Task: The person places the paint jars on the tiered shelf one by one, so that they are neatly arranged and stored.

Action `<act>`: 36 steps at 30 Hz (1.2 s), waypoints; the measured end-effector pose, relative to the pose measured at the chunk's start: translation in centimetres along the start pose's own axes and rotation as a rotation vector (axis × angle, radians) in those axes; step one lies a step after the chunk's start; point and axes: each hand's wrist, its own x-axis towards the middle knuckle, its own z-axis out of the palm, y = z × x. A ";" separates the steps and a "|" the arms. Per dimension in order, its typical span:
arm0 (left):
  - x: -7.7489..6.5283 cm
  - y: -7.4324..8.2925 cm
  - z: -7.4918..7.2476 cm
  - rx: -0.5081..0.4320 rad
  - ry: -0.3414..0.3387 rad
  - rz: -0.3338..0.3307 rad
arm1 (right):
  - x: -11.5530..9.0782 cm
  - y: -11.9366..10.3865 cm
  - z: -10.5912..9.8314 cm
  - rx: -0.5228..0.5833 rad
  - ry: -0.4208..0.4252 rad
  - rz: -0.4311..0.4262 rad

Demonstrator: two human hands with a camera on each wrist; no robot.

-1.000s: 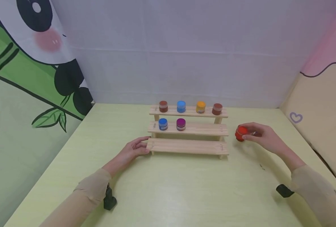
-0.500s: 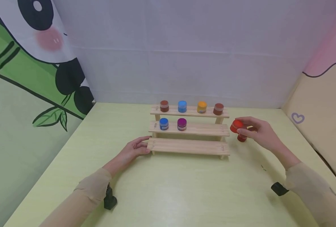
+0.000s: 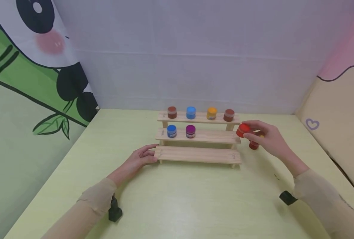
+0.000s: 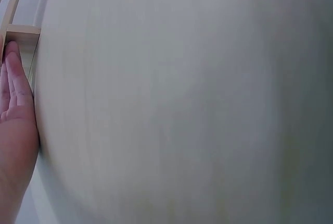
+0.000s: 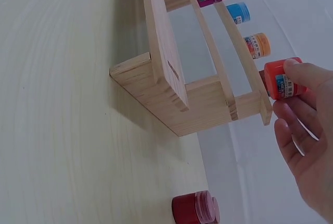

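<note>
My right hand (image 3: 268, 137) pinches a bright red paint jar (image 3: 243, 130) between thumb and fingers, near the right end of the middle shelf in the head view. The right wrist view shows the label of this red jar (image 5: 284, 79). At the left end of the bottom shelf, my left hand (image 3: 141, 156) holds the wooden three-step stand (image 3: 197, 154); its fingers (image 4: 20, 81) reach in by the wood in the left wrist view. A blue jar (image 3: 172, 131) and a purple jar (image 3: 190, 131) sit on the middle shelf.
Along the top shelf stand a brown jar (image 3: 172, 112), a light blue jar (image 3: 190, 112), an orange jar (image 3: 211, 113) and another brown jar (image 3: 229, 115). On the table right of the stand, a dark red jar (image 3: 253, 145) is partly behind my right hand. A cloth wall rises behind.
My right hand has lifted the red jar and carried it left toward the stand, uncovering the dark red jar on the table. My left hand has stayed at the stand's left end.
</note>
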 end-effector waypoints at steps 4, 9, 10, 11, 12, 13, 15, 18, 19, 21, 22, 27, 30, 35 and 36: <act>0.0 -0.3 -0.1 -0.005 0.004 -0.002 | 0.1 -0.4 0.1 0.014 -0.011 0.007; 0.0 -0.7 -0.1 -0.005 -0.020 0.006 | 0.3 -0.7 0.3 0.035 -0.012 -0.007; 0.0 -0.7 -0.1 -0.007 -0.022 0.010 | 0.4 -0.7 0.5 0.041 -0.010 -0.014; 0.0 -0.7 -0.1 -0.010 -0.020 0.012 | 0.5 -0.8 0.6 0.046 -0.009 -0.019; 0.0 -0.7 -0.1 -0.011 -0.017 0.013 | 0.6 -0.9 0.8 0.051 -0.011 -0.025; 0.0 -0.7 -0.1 -0.015 -0.010 0.014 | 0.8 -0.9 1.0 0.051 -0.011 -0.029; 0.0 -0.6 -0.1 -0.019 -0.003 0.013 | 1.0 -1.1 1.3 0.051 -0.014 -0.033; 0.0 -0.6 -0.2 -0.019 -0.007 0.017 | 1.2 -1.1 1.8 0.048 0.000 -0.044; 0.1 -0.5 -0.1 -0.019 -0.007 0.016 | 1.2 -1.0 1.9 0.049 0.008 -0.050; 0.1 -0.4 -0.1 -0.018 -0.013 0.016 | 1.3 -0.9 2.3 0.063 0.028 -0.061; 0.1 -0.3 0.0 -0.016 -0.015 0.016 | 1.3 -0.9 2.4 0.065 0.037 -0.070; 0.2 -0.1 0.1 -0.020 -0.014 0.012 | 1.2 -0.8 3.3 0.051 0.074 -0.084; 0.3 -0.2 0.1 -0.012 -0.016 0.012 | 1.2 -0.7 3.7 0.035 0.086 -0.088; 0.3 -0.3 -0.1 0.003 -0.008 0.008 | 1.3 -0.7 4.4 0.061 0.101 -0.081; 0.3 -0.3 -0.1 0.000 -0.003 0.004 | 1.3 -0.8 4.6 0.061 0.099 -0.078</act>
